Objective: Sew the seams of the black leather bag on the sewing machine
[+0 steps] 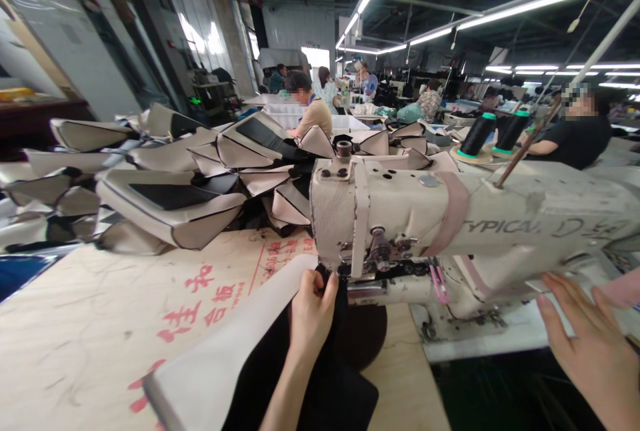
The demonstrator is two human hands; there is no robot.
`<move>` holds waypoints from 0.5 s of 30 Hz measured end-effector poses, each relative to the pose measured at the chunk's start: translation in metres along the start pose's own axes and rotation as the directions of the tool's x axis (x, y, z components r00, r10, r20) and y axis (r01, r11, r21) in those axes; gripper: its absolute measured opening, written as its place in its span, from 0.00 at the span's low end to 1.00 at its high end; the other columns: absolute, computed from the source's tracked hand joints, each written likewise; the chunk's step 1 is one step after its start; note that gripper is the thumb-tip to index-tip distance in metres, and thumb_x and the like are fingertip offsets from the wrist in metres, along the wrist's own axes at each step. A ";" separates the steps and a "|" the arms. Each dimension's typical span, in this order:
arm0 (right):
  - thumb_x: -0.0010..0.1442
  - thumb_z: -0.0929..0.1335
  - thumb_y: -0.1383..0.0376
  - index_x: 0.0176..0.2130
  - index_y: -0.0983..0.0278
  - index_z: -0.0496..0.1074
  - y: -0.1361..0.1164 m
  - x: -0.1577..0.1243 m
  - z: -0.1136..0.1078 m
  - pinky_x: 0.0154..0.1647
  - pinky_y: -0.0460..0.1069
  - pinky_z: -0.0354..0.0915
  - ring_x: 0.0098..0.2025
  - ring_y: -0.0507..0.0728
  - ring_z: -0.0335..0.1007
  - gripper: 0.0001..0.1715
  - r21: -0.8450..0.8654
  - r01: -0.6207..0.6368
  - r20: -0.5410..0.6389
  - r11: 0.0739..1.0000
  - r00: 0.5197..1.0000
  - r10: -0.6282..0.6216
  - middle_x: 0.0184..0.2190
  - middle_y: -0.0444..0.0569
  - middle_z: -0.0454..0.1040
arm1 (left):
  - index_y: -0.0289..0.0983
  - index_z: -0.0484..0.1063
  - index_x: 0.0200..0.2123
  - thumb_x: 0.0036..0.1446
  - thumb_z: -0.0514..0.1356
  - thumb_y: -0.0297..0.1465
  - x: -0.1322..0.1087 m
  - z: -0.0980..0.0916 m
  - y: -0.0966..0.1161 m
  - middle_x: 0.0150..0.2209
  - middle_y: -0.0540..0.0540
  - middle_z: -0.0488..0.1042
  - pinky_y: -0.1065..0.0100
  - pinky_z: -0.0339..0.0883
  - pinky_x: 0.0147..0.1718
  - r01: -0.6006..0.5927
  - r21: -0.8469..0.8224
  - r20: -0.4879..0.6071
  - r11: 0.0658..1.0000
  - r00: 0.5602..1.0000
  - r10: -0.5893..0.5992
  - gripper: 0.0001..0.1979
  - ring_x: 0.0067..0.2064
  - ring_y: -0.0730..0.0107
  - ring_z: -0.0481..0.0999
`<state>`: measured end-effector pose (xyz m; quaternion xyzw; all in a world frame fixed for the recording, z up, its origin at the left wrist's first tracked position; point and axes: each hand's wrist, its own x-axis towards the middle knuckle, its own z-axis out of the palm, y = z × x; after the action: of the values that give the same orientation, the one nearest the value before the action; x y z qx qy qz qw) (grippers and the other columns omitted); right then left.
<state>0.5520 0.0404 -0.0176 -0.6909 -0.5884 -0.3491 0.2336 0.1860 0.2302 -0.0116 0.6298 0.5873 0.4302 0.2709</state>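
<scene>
My left hand (314, 304) pinches the edge of a black and pale grey fabric piece (220, 344) close below the head of the sewing machine (390, 204). The pale part spreads left over the wooden board, and the black part hangs down under my wrist. Where the needle meets the cloth is hidden. My right hand (585, 331) is held at the machine's right side, fingers stretched out, with the fingertips by a small pale edge of its base. I see nothing gripped in it. A pink clip-like loop (439, 281) hangs under the machine arm.
A plywood board (110, 311) with red lettering forms the work surface. Behind it is a heap of sewn beige and black covers (170, 201). Black thread cones (477, 136) stand behind the machine. Other people (313, 107) sit at tables further back, one person (580, 127) at the right.
</scene>
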 end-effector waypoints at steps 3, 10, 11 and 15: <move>0.61 0.61 0.61 0.57 0.67 0.59 -0.004 0.000 0.002 0.60 0.60 0.54 0.53 0.62 0.63 0.26 -0.006 -0.036 -0.026 0.999 0.999 0.035 0.53 0.55 0.66 | 0.41 0.52 0.24 0.50 0.55 0.39 0.000 -0.001 -0.001 0.19 0.58 0.51 0.75 0.50 0.21 0.000 0.028 0.016 1.000 1.000 -0.001 0.14 0.20 0.77 0.53; 0.59 0.64 0.62 0.57 0.68 0.60 -0.008 0.000 0.005 0.59 0.59 0.55 0.54 0.63 0.62 0.27 0.014 -0.073 -0.044 0.997 0.996 0.074 0.52 0.55 0.66 | 0.41 0.54 0.26 0.52 0.55 0.41 0.000 -0.002 -0.004 0.19 0.59 0.52 0.75 0.51 0.22 0.013 0.030 0.047 0.999 0.999 -0.014 0.13 0.20 0.77 0.54; 0.59 0.64 0.62 0.57 0.68 0.60 -0.007 0.000 0.005 0.59 0.59 0.55 0.54 0.63 0.62 0.27 0.017 -0.076 -0.042 0.997 0.996 0.077 0.52 0.55 0.66 | 0.41 0.55 0.26 0.52 0.54 0.41 0.000 -0.002 -0.004 0.19 0.59 0.53 0.75 0.51 0.22 0.014 0.031 0.049 0.999 0.999 -0.015 0.12 0.21 0.77 0.54; 0.59 0.64 0.64 0.58 0.67 0.59 -0.009 -0.006 0.010 0.59 0.60 0.56 0.54 0.63 0.62 0.28 0.043 -0.095 -0.060 0.995 0.993 0.098 0.52 0.54 0.66 | 0.40 0.60 0.30 0.52 0.54 0.41 0.000 -0.002 -0.002 0.20 0.58 0.56 0.74 0.52 0.23 0.022 0.031 0.056 0.999 0.998 -0.023 0.11 0.21 0.76 0.56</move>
<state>0.5451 0.0456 -0.0287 -0.7025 -0.5537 -0.3469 0.2821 0.1833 0.2306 -0.0127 0.6390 0.5931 0.4002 0.2824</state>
